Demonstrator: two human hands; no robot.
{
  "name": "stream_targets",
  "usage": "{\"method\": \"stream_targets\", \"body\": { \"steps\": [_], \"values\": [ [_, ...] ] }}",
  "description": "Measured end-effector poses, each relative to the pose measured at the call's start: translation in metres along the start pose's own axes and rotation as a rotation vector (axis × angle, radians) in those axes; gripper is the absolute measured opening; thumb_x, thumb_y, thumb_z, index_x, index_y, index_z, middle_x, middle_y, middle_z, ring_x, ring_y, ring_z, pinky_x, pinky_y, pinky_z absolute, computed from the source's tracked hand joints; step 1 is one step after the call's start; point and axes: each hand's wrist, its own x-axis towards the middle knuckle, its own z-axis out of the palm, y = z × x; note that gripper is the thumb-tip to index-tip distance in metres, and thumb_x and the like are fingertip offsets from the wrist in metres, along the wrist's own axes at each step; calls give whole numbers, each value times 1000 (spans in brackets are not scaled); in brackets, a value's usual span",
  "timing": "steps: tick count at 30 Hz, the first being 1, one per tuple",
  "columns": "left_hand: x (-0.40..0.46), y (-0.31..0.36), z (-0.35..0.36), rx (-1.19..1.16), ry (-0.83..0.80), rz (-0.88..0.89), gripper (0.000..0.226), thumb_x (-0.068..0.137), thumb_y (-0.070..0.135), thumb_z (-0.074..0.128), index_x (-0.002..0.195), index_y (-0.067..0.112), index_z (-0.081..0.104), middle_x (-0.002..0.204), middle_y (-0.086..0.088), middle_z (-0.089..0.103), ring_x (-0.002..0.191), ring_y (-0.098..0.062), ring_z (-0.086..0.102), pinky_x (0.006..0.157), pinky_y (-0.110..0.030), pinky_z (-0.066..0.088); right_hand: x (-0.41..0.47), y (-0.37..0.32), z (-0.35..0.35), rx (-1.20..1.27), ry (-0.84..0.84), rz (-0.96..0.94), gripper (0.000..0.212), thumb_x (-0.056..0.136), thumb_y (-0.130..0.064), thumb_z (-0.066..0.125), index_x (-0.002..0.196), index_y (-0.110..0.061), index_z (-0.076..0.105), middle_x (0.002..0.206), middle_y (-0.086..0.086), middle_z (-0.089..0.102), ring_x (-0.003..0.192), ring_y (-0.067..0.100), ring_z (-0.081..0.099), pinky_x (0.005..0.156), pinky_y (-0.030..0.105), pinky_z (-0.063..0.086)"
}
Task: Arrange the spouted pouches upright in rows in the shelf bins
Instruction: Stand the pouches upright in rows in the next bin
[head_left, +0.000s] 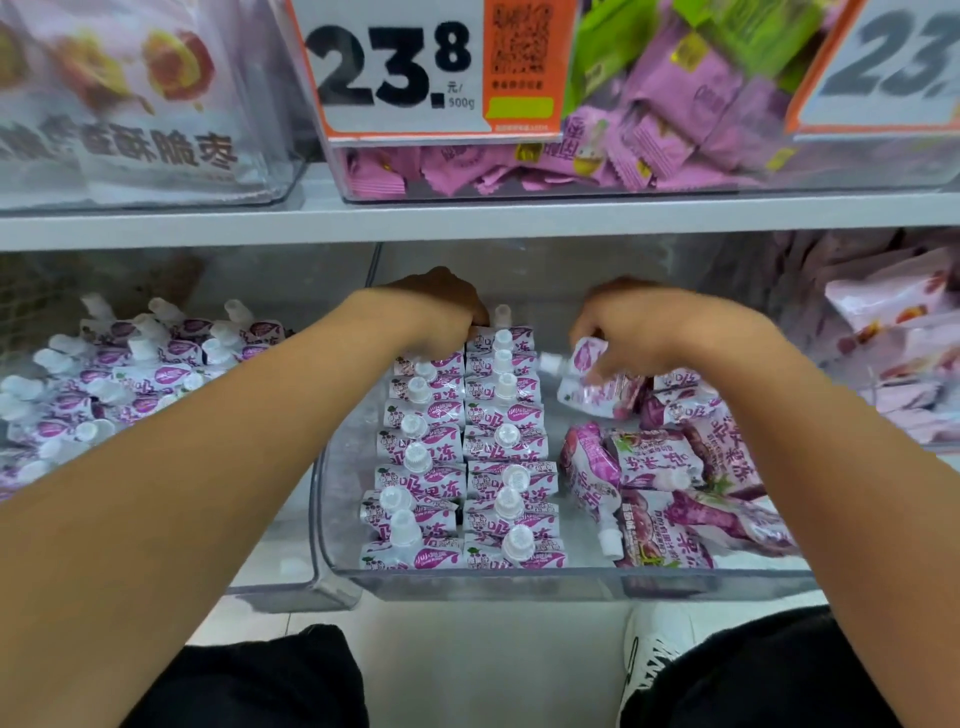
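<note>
A clear plastic bin (519, 579) on the lower shelf holds purple-and-white spouted pouches. Two upright rows of pouches (462, 457) with white caps run front to back in its left half. Loose pouches (670, 488) lie flat in a heap in its right half. My left hand (441, 312) reaches to the far end of the left row, its curled fingers on the back pouches there. My right hand (628, 332) grips one pouch (587, 384) lifted over the heap, spout pointing left.
Another clear bin (291, 587) to the left holds more spouted pouches (130, 374), standing loosely. The shelf board (467, 221) hangs close above the hands, with price cards and snack bins on it. Pink snack bags (893, 343) fill the bin on the right.
</note>
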Motion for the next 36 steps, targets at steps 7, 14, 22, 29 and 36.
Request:
{"method": "stream_targets", "body": {
  "steps": [7, 14, 22, 29, 36],
  "values": [
    [-3, -1, -5, -63, -25, 24, 32, 99, 14, 45, 90, 36, 65, 95, 3, 58, 90, -26, 60, 83, -41, 54, 4, -12, -1, 334, 636, 242, 45, 98, -33, 59, 135, -8, 53, 135, 21, 55, 119, 38, 53, 96, 39, 40],
    [-4, -3, -5, -185, 40, 22, 27, 94, 17, 62, 116, 31, 71, 120, 4, 67, 102, -22, 61, 93, -33, 49, 61, -33, 12, 575, 530, 171, 21, 86, -15, 74, 108, -16, 77, 115, 7, 73, 107, 23, 67, 94, 22, 48],
    [-35, -26, -29, -262, 179, -164, 22, 91, 36, 63, 112, 28, 59, 131, 0, 55, 120, -25, 51, 108, -40, 39, 62, -31, 21, 741, 421, 128, 24, 91, -11, 69, 114, -7, 73, 119, 12, 71, 108, 25, 67, 91, 17, 45],
    [-53, -7, -8, 1, 199, -127, 32, 97, 21, 45, 127, 19, 57, 132, -8, 57, 116, -34, 52, 103, -40, 43, 74, -37, 22, 461, 290, 268, 31, 86, 6, 56, 111, -4, 73, 115, 20, 69, 101, 37, 66, 90, 36, 54],
    [-54, -5, -13, -117, 232, -177, 41, 101, 28, 43, 140, 21, 47, 142, -10, 51, 128, -32, 45, 105, -35, 41, 61, -25, 31, 719, 260, 116, 14, 97, -12, 59, 96, -12, 73, 91, 5, 70, 85, 26, 66, 72, 29, 58]
  ]
}}
